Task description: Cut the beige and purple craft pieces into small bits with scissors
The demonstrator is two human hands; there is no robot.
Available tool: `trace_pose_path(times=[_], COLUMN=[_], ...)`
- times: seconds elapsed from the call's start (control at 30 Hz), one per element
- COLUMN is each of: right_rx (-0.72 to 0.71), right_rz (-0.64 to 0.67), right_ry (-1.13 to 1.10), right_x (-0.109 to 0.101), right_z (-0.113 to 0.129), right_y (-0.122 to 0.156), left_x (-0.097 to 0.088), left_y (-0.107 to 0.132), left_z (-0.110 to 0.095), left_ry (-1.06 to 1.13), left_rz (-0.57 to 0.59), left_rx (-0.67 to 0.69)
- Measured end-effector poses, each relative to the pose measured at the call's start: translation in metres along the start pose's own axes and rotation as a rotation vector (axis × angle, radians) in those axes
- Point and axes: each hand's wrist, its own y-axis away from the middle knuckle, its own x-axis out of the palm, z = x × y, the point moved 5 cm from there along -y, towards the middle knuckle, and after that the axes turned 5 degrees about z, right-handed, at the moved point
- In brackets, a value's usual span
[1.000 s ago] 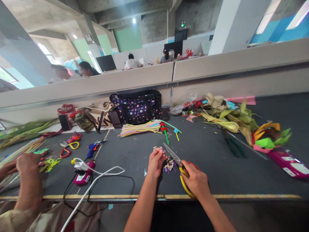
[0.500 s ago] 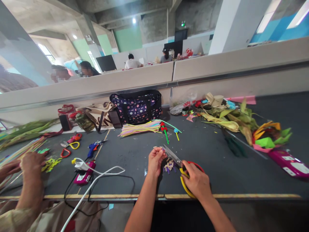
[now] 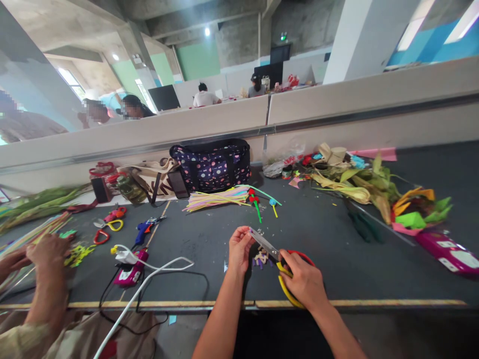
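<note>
My feed shows a dark counter [image 3: 374,279] running along a long off-white partition [image 3: 337,102]. Beyond it I see a pale pillar [image 3: 357,45], raw concrete beams [image 3: 209,12], a green wall section [image 3: 198,60] and blue wall [image 3: 432,44]. A ceiling lamp [image 3: 207,32] glows; daylight whitens the left window [image 3: 71,82]. Grey floor [image 3: 187,334] lies below the counter.

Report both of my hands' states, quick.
Left hand: closed in a pinch at the scissors' tip; what it pinches is too small to tell.
Right hand: closed, holding the scissors by their red-and-yellow handles.
</note>
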Motion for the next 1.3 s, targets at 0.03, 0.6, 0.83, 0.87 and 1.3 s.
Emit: trace_pose_path(times=[0.03,0.6,0.83,0.87,1.3], right_rx=[-0.002,0.009,-0.01,-0.009,-0.008], right_rz=[-0.002,-0.046,-0.04,-0.039,-0.024], right_ry=[0.004,0.003,0.004,0.008,-0.011], right_x=[-0.0002,0.0009,0.0004,0.0009,0.0009], right_z=[0.0001,-0.0021,-0.0018,-0.0021,-0.0026], right_y=[-0.0003,0.0011,0.0011,0.0011,0.0015], left_x=[-0.0001,0.0085,0.0055,0.0047,0.008], left_y=[0.0001,0.0052,0.0039,0.0035,0.005], left_z=[0.0001,-0.0033,-0.0026,-0.0022,-0.0036], left_ry=[-0.007,-0.058,-0.04,-0.037,-0.044], left_rz=[0.0,-0.005,-0.028,-0.03,-0.03], left_rx=[-0.002,-0.01,-0.02,-0.02,-0.026])
